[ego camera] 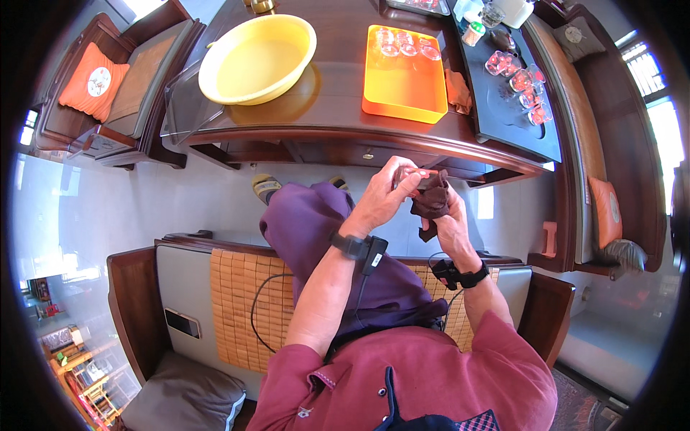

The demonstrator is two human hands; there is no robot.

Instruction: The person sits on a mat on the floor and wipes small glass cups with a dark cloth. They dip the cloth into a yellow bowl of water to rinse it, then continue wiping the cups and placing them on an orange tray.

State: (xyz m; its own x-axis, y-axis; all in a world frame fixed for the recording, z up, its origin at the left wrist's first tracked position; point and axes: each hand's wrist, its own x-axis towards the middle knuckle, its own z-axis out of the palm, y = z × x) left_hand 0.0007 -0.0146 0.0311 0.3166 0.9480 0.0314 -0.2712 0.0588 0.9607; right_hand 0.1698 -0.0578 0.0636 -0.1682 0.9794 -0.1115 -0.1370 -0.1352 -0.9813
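Note:
Between my fingers, above the gap in front of the table (pixel 345 116), is a small clear glass (pixel 424 173) with red markings. My left hand (pixel 389 188) grips it from one side. A crumpled dark brown cloth (pixel 433 198) is bunched in my right hand (pixel 456 213) and presses against the glass's other side. Cloth and fingers hide much of the glass. Beyond my hands, an orange plastic tray (pixel 404 94) has several clear glasses (pixel 408 49) grouped at its far end.
A yellow basin (pixel 256 59) stands left on the table. At right, a dark tea tray (pixel 496 105) carries several red-patterned glasses (pixel 521 81), a teapot (pixel 502 40) and a green-topped container (pixel 474 33). An orange-brown cloth (pixel 458 92) lies beside the orange tray. Cables hang from both wristbands.

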